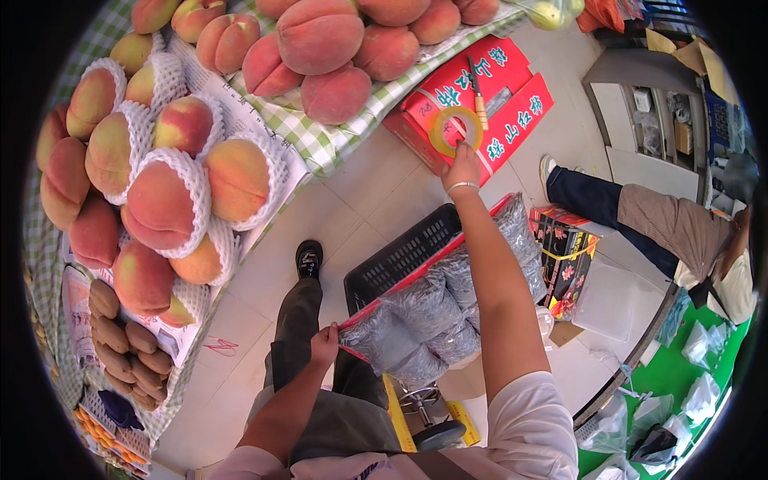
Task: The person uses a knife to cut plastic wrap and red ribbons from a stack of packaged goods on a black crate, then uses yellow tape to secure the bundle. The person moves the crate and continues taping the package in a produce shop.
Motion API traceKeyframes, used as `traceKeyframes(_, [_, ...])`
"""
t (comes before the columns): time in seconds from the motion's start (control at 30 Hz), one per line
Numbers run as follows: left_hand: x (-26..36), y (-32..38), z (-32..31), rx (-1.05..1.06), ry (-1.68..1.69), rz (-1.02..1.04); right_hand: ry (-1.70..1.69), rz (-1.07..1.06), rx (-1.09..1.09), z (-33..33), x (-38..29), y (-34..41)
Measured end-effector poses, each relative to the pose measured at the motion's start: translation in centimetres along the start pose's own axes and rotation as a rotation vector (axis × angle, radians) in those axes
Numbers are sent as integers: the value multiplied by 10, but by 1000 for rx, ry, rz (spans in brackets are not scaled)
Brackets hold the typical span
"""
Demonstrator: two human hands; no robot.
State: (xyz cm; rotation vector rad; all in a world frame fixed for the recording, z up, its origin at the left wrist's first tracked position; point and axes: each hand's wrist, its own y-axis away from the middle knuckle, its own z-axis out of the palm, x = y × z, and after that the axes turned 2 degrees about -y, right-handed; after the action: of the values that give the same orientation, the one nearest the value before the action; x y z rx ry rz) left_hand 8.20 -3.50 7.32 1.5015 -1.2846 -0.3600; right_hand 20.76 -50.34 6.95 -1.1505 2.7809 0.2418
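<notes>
My left hand (325, 344) grips the near left corner of a red-edged carton (354, 318) packed with grey, shredded-looking filler in clear plastic bags (414, 324). My right hand (462, 167) reaches over to a red cardboard box (414, 114) and touches the near rim of a roll of yellowish clear tape (437, 133) on its top; whether the fingers grip the roll I cannot tell. A knife (480, 108) with a wooden handle lies on the box beside the roll. A black plastic crate (402, 255) shows behind the carton.
Peaches (321, 36), some in white foam nets, and brown kiwifruit (129, 354) are on a checked cloth (336, 135) at the left. A person (666, 222) is at the right, by a patterned box (561, 258). A wheeled stool base (429, 414) stands near my legs.
</notes>
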Motion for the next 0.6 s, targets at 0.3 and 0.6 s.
traceKeyframes(0.3, [-22,21,7,-1,10,-37,120,169,-320,6,-8,-25])
traceKeyframes(0.6, [22,6,-35,35,-67,384,-2056,785,-332,-150,-54,83])
